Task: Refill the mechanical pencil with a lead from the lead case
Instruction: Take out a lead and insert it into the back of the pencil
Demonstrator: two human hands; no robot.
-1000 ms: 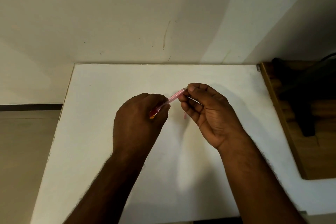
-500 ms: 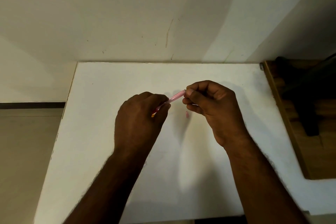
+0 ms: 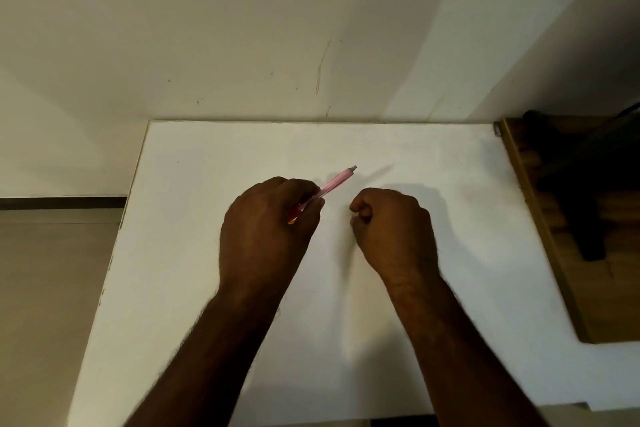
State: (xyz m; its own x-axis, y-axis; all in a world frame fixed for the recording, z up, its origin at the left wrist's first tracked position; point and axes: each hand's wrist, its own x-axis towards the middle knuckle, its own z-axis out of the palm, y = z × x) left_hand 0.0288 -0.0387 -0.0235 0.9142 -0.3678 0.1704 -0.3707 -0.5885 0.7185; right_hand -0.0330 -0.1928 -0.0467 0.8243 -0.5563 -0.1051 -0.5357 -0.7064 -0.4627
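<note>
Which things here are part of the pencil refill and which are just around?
In the job:
- mechanical pencil, pink, in the left hand
- right hand, curled beside it, apart from the pencil; contents hidden
- lead case: not visible

Just around:
- white table
- wooden surface at right with a dark object on it
- scuffed wall

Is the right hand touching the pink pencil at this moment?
Apart. The head view shows bare white table between the curled right hand and the pink pencil, which only the left hand grips.
</note>
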